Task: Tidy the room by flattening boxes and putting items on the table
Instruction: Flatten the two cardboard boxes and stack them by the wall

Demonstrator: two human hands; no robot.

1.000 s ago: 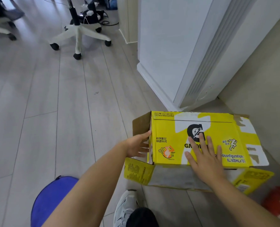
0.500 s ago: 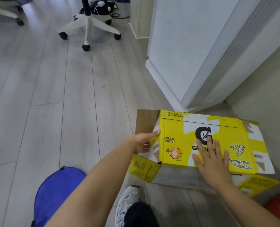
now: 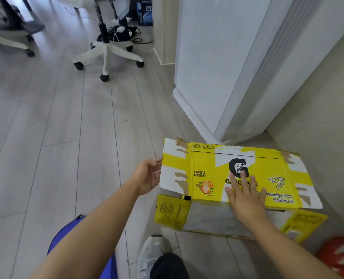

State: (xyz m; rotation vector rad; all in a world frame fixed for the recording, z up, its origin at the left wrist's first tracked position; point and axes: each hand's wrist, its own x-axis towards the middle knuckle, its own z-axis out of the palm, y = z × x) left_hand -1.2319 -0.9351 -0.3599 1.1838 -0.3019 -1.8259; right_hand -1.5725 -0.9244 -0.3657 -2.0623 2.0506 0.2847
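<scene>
A yellow and white cardboard box [image 3: 267,170] lies collapsed flat on the wooden floor at the lower right, its end flaps spread out to the left and right. My right hand [image 3: 245,196] presses flat on its printed top panel, fingers spread over the black logo. My left hand [image 3: 149,178] hovers just off the box's left flap edge, fingers apart and curled, holding nothing.
A white cabinet [image 3: 217,67] stands just behind the box, a beige wall to its right. A white swivel chair base [image 3: 106,55] and cables lie further back. A blue bag [image 3: 80,244] sits by my shoe [image 3: 153,252]; a red object [image 3: 340,256] is at the lower right.
The left flap has folded outward and lies flat, hiding the brown inside. My left hand came off the box edge and opened. My right hand stayed pressed on top.
</scene>
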